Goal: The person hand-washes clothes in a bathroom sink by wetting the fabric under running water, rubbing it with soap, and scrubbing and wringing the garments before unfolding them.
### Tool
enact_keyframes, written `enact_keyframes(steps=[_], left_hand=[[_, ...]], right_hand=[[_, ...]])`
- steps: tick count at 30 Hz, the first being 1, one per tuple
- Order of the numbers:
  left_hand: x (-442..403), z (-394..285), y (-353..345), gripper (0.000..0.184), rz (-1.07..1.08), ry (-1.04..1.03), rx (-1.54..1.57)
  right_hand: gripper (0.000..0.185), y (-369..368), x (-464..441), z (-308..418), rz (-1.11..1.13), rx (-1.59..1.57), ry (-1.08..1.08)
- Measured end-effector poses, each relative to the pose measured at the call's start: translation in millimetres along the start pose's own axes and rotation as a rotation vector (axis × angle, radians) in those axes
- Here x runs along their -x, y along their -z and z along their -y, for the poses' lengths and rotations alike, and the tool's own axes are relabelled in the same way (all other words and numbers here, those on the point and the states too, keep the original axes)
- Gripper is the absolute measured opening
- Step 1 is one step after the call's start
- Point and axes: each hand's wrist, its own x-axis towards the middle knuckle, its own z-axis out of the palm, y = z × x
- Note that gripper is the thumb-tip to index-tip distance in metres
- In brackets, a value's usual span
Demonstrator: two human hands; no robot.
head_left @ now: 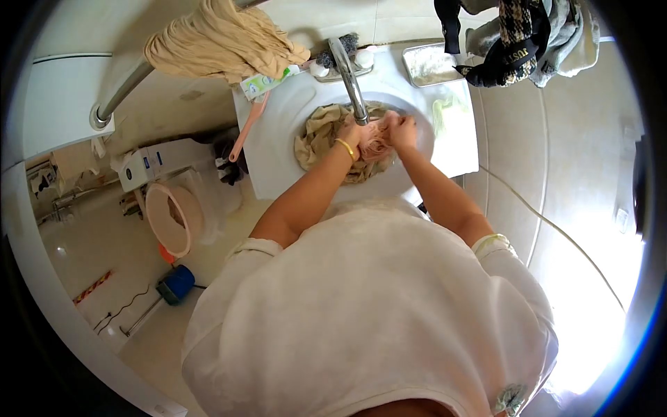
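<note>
Both my hands are in the white sink [422, 156], below the metal faucet [347, 76]. Between them is a wet pink cloth [375, 142], bunched up under the spout. My left hand [351, 132], with a yellow bracelet at the wrist, closes on the cloth's left side. On the other side my right hand [402, 131] pinches its upper right part. A larger beige garment [319, 132] lies crumpled in the basin around and under the pink cloth. Whether water is running cannot be made out.
A beige cloth [219, 42] hangs over a rail at upper left. A pink-handled brush [249, 128] lies on the counter's left edge. A soap tray [434, 64] sits at back right, below hanging socks and scarves [521, 42]. A pink basin [174, 219] stands lower left.
</note>
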Motion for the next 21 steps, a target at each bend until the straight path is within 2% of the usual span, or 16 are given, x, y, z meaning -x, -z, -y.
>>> enact_keyframes(steps=[2,3,6,7,8,9,10,11,13,15,16,18,19,20,21], left_hand=[[-42.1,23.9,42.9,0.031,-0.073,0.105,-0.056],[-37.3,19.5,41.0,0.031,-0.069,0.156,-0.022],[-10.6,3.8,27.4,0.032,-0.201,0.141,-0.063],[-4.3,-2.5,24.6,0.031,-0.126,0.15,0.038],[1.9,-7.8,24.4,0.03,-0.048,0.165,0.14],[5.8,-11.2,25.7,0.029,0.03,0.181,0.241],[-5.4,-8.8,34.8,0.021,0.403,0.116,0.21],[-4.2,-8.2,29.6,0.02,0.351,0.117,0.207],[9.2,-2.2,16.1,0.02,0.232,0.112,0.21],[18.6,-2.8,9.5,0.019,0.111,0.103,0.206],[12.7,0.0,14.5,0.023,0.145,0.068,0.151],[18.2,-6.7,9.0,0.025,0.165,0.029,0.135],[34.2,-18.4,-4.2,0.024,0.149,0.021,0.176],[38.3,-10.6,-0.8,0.025,0.371,-0.16,0.288],[40.9,-0.2,3.7,0.026,0.59,-0.338,0.4]], right_hand=[[0.03,-11.7,4.9,-19.4,0.137,0.247,0.136],[0.027,-11.5,8.0,-18.4,0.206,0.37,0.203],[0.019,-3.9,-4.1,6.1,0.227,0.144,0.298],[0.015,7.6,21.6,33.1,0.142,0.075,0.383],[0.016,16.1,42.5,55.5,0.228,0.048,0.404],[0.019,16.1,65.6,66.0,0.173,0.13,0.528],[0.021,16.1,88.8,76.5,0.103,0.214,0.648],[0.022,14.4,98.7,85.5,0.091,0.213,0.77],[0.025,13.8,92.8,89.8,0.135,0.202,0.706],[0.028,9.3,47.1,87.7,0.221,0.175,0.326],[0.028,12.9,37.3,89.1,0.115,0.264,0.413],[0.026,17.7,39.8,93.2,0.141,0.166,0.291],[0.025,15.0,51.4,95.2,0.082,0.078,0.367],[0.024,9.2,70.6,96.9,0.027,-0.007,0.437],[0.023,-15.4,81.5,79.3,-0.042,0.055,0.494]])
